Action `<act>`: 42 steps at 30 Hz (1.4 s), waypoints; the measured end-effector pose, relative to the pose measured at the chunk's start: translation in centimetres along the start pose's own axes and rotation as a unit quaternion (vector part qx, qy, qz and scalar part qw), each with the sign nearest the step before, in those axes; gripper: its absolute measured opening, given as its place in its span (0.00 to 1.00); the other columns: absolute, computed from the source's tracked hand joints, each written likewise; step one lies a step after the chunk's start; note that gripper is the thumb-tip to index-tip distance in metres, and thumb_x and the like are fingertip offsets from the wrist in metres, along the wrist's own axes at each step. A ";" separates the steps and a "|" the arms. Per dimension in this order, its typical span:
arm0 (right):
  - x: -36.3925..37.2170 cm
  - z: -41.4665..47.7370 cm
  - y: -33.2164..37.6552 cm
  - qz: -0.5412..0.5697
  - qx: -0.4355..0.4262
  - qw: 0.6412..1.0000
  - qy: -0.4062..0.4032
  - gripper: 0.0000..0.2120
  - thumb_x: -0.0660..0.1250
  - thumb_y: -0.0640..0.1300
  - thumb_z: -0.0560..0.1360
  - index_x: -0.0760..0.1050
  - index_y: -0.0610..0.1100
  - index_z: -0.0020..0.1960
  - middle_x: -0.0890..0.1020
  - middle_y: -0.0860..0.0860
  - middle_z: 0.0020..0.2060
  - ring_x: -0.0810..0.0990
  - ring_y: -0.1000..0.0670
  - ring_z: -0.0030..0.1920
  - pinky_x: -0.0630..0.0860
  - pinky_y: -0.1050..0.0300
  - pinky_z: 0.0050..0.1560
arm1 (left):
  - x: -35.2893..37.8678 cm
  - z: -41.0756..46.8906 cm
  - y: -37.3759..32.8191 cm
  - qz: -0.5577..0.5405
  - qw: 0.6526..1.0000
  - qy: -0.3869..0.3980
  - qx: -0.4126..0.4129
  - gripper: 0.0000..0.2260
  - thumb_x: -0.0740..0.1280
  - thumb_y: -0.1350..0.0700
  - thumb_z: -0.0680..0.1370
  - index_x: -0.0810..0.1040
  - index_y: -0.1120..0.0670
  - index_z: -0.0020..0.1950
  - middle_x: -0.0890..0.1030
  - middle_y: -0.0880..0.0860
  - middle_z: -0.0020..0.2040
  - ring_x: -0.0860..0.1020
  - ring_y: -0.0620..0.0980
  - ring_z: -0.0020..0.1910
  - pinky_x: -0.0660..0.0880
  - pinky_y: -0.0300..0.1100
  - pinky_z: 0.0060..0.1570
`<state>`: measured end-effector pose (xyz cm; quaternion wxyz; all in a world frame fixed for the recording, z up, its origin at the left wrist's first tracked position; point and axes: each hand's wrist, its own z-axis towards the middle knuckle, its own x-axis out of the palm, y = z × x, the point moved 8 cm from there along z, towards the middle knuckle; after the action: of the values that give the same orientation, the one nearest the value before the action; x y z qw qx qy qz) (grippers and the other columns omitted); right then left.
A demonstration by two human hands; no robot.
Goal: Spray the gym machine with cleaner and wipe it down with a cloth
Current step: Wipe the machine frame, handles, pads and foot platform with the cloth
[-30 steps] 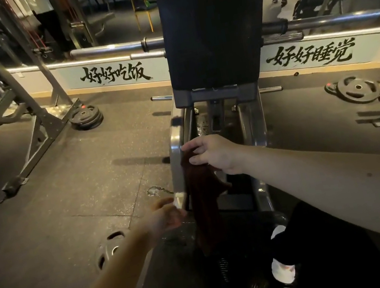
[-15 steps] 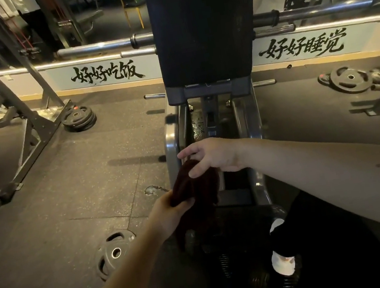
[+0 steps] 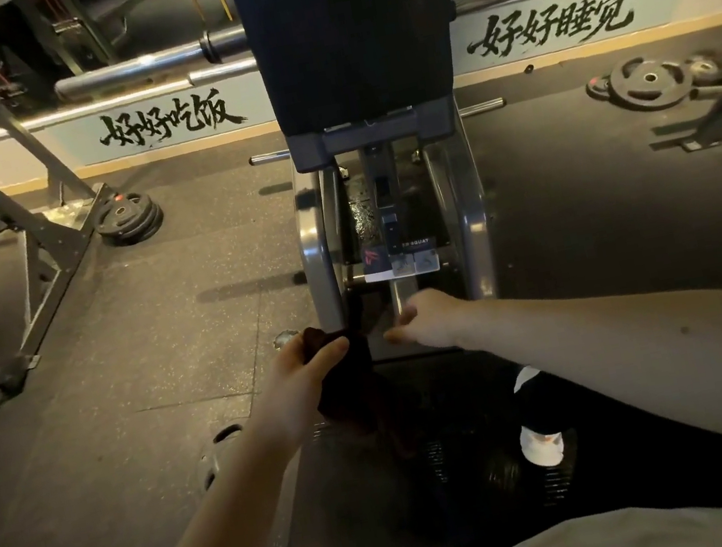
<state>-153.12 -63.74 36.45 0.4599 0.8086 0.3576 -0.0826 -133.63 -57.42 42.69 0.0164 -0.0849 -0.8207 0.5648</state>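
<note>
Floor [image 3: 146,349]: dark speckled rubber is spreading across the whole room, from the left edge of the frame to the right.
Gym machine [image 3: 471,225]: it is standing in the centre of the frame, its silver rails running up to a tall black back pad [image 3: 350,34] at top centre.
Footplate [image 3: 358,515]: the machine's dark plate is lying at lower centre, just below both hands.
Rack [image 3: 59,239]: a grey steel frame is slanting down the upper left of the frame.
Barbell [image 3: 130,68]: a shiny bar is lying level behind the back pad, showing on both sides of it.
Wall strip [image 3: 173,123]: a pale band with black brush lettering is running along the wall behind the machine.
Weight plates: one stack [image 3: 127,218] is sitting by the rack's foot at left, and loose plates [image 3: 648,82] are lying at upper right.
Left hand [image 3: 304,370]: it is gripping the cloth, thumb wrapped over the top, just left of centre.
Right hand [image 3: 425,320]: it is reaching in beside the cloth at centre, slightly blurred, fingers loosely bent and holding nothing, not touching the cloth.
Cloth [image 3: 345,387]: a dark rag is hanging bunched from the left hand, in front of the machine's lower left rail and above the footplate.
Shoe [image 3: 540,439]: a white toe is resting on the footplate, right of centre.
</note>
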 end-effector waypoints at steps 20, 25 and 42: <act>10.7 -2.2 -3.0 0.461 0.090 0.849 0.244 0.18 0.60 0.33 0.80 0.80 0.40 0.66 0.83 0.42 0.62 0.80 0.42 0.67 0.73 0.44 0.71 | -2.3 -1.4 2.7 -0.094 0.994 -0.056 -0.029 0.12 0.68 0.57 0.81 0.78 0.60 0.63 0.84 0.63 0.56 0.83 0.63 0.58 0.77 0.64 0.63; 7.6 -0.6 -3.5 0.427 0.060 0.897 0.094 0.17 0.62 0.29 0.81 0.78 0.41 0.66 0.82 0.40 0.62 0.82 0.41 0.63 0.78 0.42 0.67 | -3.5 -1.6 3.6 -0.109 0.989 -0.081 -0.056 0.11 0.68 0.57 0.82 0.78 0.57 0.64 0.84 0.62 0.56 0.85 0.60 0.56 0.81 0.57 0.59; -1.9 3.4 -2.0 0.114 -0.051 0.975 -0.182 0.09 0.70 0.44 0.81 0.80 0.50 0.61 0.81 0.49 0.59 0.80 0.48 0.59 0.77 0.57 0.55 | -7.9 1.4 4.9 0.150 0.961 -0.225 -0.062 0.06 0.69 0.55 0.82 0.79 0.56 0.56 0.84 0.53 0.48 0.83 0.50 0.48 0.79 0.41 0.43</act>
<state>-155.16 -66.74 34.02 0.5641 0.7911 0.1767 -0.1574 -125.47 -58.28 38.21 -0.2589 -0.0791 -0.8146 0.5131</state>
